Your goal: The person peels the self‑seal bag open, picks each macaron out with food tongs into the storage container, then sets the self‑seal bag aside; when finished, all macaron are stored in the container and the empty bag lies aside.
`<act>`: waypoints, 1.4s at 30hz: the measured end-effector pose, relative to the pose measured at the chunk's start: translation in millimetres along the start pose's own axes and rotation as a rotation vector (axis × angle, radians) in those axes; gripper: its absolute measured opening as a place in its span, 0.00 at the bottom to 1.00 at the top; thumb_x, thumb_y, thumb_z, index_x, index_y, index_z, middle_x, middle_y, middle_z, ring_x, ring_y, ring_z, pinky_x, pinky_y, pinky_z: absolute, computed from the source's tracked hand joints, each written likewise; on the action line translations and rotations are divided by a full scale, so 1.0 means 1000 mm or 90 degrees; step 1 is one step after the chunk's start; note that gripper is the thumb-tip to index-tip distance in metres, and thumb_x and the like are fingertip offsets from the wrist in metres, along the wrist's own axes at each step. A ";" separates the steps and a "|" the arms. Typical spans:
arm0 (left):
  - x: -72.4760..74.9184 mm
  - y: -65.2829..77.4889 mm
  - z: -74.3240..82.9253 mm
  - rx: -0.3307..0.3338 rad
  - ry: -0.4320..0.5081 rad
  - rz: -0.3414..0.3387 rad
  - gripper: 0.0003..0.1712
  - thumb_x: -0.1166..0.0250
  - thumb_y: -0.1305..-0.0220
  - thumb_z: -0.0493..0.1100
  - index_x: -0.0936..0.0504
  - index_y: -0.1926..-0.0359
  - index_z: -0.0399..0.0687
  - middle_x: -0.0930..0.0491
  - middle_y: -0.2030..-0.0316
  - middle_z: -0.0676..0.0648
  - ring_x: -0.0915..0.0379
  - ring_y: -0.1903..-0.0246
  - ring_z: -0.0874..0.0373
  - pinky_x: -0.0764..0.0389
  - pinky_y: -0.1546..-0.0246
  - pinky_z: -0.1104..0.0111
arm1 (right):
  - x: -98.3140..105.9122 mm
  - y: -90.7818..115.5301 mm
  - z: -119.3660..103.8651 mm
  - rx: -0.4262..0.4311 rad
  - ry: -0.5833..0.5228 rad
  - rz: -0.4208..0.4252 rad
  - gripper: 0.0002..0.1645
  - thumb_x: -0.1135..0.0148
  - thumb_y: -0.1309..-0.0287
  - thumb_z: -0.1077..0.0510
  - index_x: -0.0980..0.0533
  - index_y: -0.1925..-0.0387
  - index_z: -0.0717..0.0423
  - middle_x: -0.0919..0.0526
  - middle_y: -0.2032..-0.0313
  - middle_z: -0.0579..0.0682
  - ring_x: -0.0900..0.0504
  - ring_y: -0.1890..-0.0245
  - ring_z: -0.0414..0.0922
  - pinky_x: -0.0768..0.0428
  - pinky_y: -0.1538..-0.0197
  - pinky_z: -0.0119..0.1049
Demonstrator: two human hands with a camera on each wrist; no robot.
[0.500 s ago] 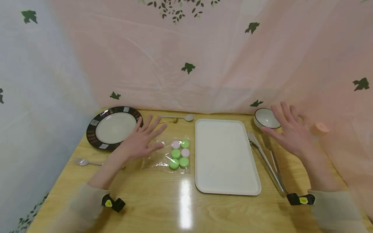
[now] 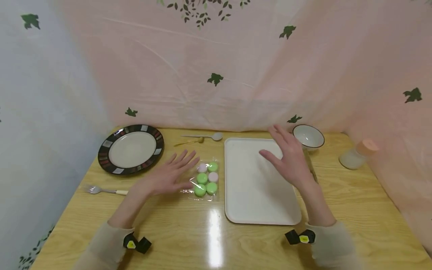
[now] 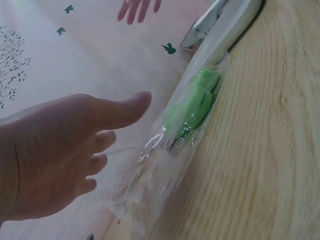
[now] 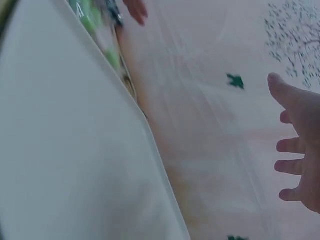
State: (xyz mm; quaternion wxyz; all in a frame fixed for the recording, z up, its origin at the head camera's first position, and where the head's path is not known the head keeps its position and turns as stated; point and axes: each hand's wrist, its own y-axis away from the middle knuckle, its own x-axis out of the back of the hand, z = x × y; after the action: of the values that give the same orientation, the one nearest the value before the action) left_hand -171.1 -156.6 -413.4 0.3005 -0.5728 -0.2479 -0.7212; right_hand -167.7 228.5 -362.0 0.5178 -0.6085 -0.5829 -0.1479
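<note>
My left hand, fingers spread, hovers at the left end of a clear plastic bag of green and pale pink round sweets that look like macarons. In the left wrist view its thumb points toward the bag, with nothing in the grasp. My right hand is over the right half of a white rectangular tray, fingers extended and empty. The right wrist view shows that hand apart from the tray surface. Metal tongs lie right of the tray, mostly hidden behind the right hand and forearm.
A dark-rimmed plate stands at the left, a fork in front of it. A silver spoon and a small gold spoon lie at the back. At the right are a white bowl and a pink-capped jar.
My right hand has swung left from beside the bowl and tongs to above the tray. My left hand has moved slightly right and nearer me, toward the bag, uncovering the fork's handle.
</note>
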 end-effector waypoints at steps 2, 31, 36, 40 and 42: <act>0.001 0.000 0.002 -0.006 0.011 -0.015 0.48 0.47 0.36 0.66 0.62 0.26 0.60 0.67 0.25 0.52 0.72 0.25 0.48 0.60 0.28 0.47 | -0.010 -0.002 -0.011 0.020 0.002 -0.006 0.42 0.34 0.46 0.41 0.39 0.32 0.42 0.40 0.30 0.52 0.40 0.31 0.56 0.44 0.33 0.62; -0.011 0.018 -0.012 0.015 0.068 -0.087 0.35 0.50 0.36 0.67 0.46 0.30 0.72 0.59 0.25 0.48 0.65 0.26 0.42 0.58 0.30 0.42 | -0.064 0.005 -0.056 0.087 -0.003 -0.162 0.40 0.40 0.44 0.36 0.40 0.32 0.37 0.34 0.33 0.47 0.38 0.32 0.47 0.42 0.32 0.53; -0.008 0.018 -0.013 0.013 0.083 -0.101 0.28 0.52 0.31 0.60 0.41 0.31 0.69 0.56 0.26 0.47 0.64 0.26 0.42 0.57 0.30 0.41 | -0.065 0.006 -0.057 0.093 -0.001 -0.174 0.40 0.39 0.44 0.38 0.40 0.32 0.35 0.34 0.34 0.47 0.38 0.32 0.47 0.42 0.32 0.53; -0.009 0.018 -0.014 0.000 0.072 -0.098 0.29 0.48 0.31 0.57 0.41 0.31 0.70 0.54 0.26 0.47 0.62 0.26 0.42 0.55 0.31 0.40 | -0.066 0.007 -0.057 0.094 0.004 -0.175 0.40 0.38 0.44 0.39 0.41 0.32 0.34 0.34 0.34 0.46 0.37 0.32 0.46 0.42 0.31 0.52; -0.011 0.018 -0.015 0.000 0.063 -0.100 0.30 0.47 0.32 0.57 0.43 0.31 0.70 0.55 0.26 0.47 0.62 0.27 0.42 0.54 0.31 0.40 | -0.066 0.007 -0.058 0.093 0.002 -0.181 0.39 0.39 0.44 0.38 0.40 0.32 0.34 0.34 0.34 0.46 0.37 0.32 0.46 0.42 0.31 0.51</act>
State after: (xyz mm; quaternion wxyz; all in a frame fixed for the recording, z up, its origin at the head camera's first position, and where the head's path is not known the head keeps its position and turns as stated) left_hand -166.8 -178.3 -427.6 0.2548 -0.5150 -0.2769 -0.7701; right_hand -155.5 147.3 -392.5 0.5355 -0.4806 -0.6713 -0.1781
